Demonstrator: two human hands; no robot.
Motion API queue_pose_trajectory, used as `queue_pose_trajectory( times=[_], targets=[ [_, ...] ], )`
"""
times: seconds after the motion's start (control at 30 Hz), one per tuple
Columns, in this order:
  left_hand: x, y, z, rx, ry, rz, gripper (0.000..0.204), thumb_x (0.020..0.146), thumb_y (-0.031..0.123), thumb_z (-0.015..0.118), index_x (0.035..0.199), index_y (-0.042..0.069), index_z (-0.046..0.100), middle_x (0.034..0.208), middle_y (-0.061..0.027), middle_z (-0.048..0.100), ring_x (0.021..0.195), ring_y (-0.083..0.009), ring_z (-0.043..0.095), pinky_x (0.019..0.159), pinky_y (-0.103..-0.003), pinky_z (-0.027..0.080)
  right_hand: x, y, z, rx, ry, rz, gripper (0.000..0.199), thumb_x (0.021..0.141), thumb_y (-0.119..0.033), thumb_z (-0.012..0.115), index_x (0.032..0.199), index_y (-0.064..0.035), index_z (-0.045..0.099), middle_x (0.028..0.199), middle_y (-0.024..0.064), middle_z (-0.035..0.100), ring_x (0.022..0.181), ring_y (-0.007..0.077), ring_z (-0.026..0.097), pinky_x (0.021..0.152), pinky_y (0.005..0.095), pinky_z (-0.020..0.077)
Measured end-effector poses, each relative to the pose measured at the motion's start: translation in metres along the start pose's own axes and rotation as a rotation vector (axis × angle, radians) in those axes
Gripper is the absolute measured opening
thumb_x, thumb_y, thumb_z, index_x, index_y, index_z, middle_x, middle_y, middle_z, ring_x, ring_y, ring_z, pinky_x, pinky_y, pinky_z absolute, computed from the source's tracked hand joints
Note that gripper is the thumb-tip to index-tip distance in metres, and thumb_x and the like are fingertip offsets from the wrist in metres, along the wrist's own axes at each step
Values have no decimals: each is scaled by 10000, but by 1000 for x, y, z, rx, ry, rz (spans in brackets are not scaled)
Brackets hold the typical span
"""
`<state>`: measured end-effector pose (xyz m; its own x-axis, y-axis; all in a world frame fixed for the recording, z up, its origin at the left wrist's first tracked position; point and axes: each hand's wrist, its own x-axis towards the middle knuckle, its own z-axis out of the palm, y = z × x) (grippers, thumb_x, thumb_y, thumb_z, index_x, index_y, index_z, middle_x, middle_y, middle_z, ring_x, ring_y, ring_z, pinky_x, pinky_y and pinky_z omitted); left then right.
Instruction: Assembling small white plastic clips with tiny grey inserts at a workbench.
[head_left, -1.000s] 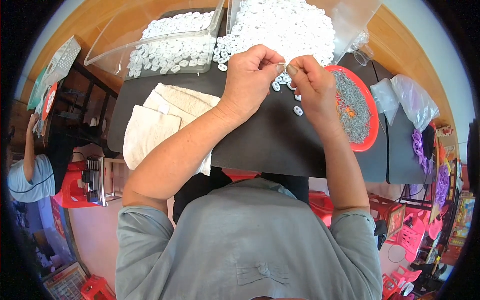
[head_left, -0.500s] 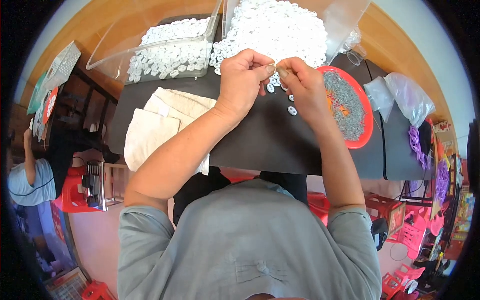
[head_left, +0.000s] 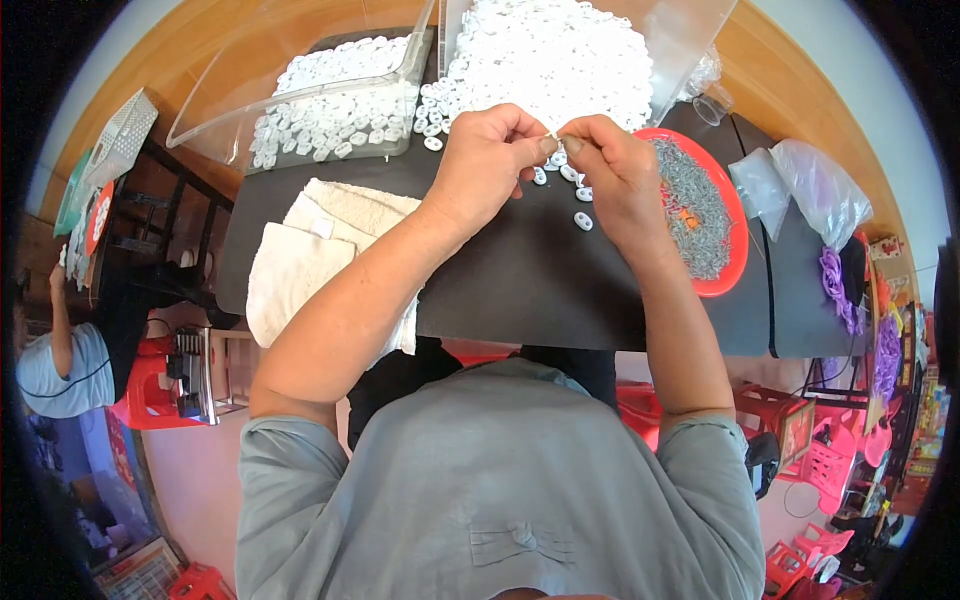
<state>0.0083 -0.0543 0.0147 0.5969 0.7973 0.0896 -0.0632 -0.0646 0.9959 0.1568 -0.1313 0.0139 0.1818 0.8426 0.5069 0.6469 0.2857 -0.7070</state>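
Both hands meet over the far middle of the dark table, thumbs and forefingers pinched almost tip to tip. Whatever small thing my left hand [head_left: 492, 158] pinches is mostly hidden by the fingertips. Just to its right, my right hand [head_left: 612, 172] is closed in the same kind of pinch, and a tiny pale bit shows between the two. Beneath and beside the fingers lie several loose white oval pieces [head_left: 583, 221] with two dark holes each. Behind the hands spreads a big heap of such white pieces [head_left: 550, 60].
A red tray [head_left: 741, 250] of small grey pieces stands right of my right hand. At the far left is a clear plastic bin [head_left: 215, 115] with white pieces. A cream towel [head_left: 290, 275] lies near my left forearm. Plastic bags [head_left: 815, 190] rest at right; another person [head_left: 65, 365] sits far left.
Both hands stay pinched together in nearly the same spot, with the fingertips slightly shifted. The view has moved a little; nothing else has visibly changed.
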Motion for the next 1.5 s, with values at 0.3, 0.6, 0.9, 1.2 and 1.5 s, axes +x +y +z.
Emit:
queue_pose_trajectory(
  times=[0.3,0.6,0.9,1.2,1.5],
  targets=[
    [-2,1,0,-7,22,-5,78,906,91,622,865,24,621,710,-10,602,599,-69,533,482,-206,429,-1,-3,2,-111,-5,-78,99,912,-64,583,950,13,631,692,47,589,638,85,530,568,253,430],
    [-3,-16,8,143,119,122,97,906,67,613,820,27,591,678,2,572,574,-52,502,446,-208,411,-6,1,18,-186,70,-92,41,885,-43,585,896,-5,595,688,115,587,603,209,566,572,317,446],
    [-10,-23,18,49,255,151,114,901,55,614,796,19,589,657,-5,567,532,-61,496,435,-216,403,-12,0,33,-110,124,-3,44,885,-41,579,868,-7,601,627,91,577,566,161,555,530,319,430],
    [5,-21,9,-83,186,116,99,858,80,639,799,13,596,657,-19,578,554,-75,523,431,-241,421,5,-8,-12,-348,-47,73,172,883,-125,576,982,-17,667,622,65,559,578,128,523,553,315,427],
    [0,-17,8,-126,82,97,92,826,80,646,775,19,600,661,-13,576,546,-67,518,417,-228,405,-48,-15,-12,-964,-354,146,117,855,-166,612,846,-49,615,842,152,649,775,339,650,686,457,501]
  ],
)
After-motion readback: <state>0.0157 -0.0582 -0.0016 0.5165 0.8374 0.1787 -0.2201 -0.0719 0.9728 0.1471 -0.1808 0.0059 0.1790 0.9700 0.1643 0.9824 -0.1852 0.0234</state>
